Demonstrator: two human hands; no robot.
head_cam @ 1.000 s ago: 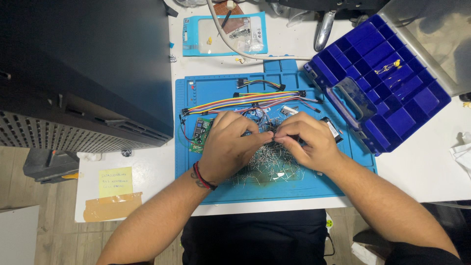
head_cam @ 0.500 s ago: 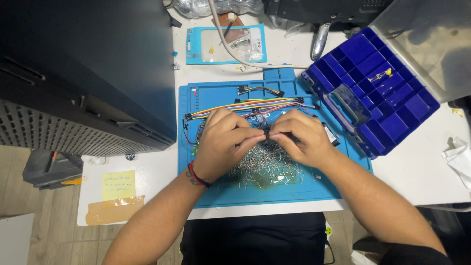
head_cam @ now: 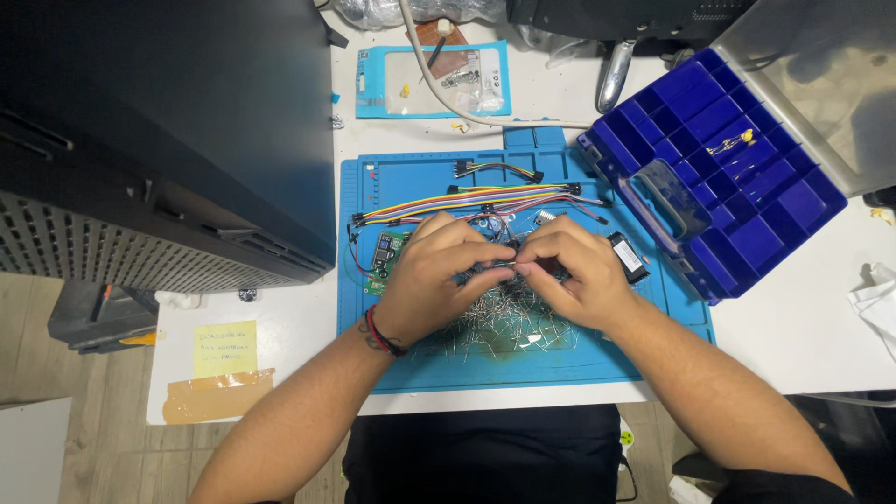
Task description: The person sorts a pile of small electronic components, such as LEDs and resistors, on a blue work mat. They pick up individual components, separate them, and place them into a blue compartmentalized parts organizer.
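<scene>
Thin metal pin (head_cam: 504, 268) pinched level above loose pin pile (head_cam: 509, 322).

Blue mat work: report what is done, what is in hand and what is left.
Done: the rainbow jumper wires lie laid out on the blue mat, and the green circuit board sits beside the left hand. In hand: both the left hand and the right hand pinch a small thin part between their fingertips, too small to identify. Left: a heap of loose metal pins lies under the hands.

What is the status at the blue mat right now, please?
Left hand and right hand pinch a small metal pin between fingertips. Pile of loose pins beneath on blue mat. Jumper wires just beyond, not obstructing.
</scene>
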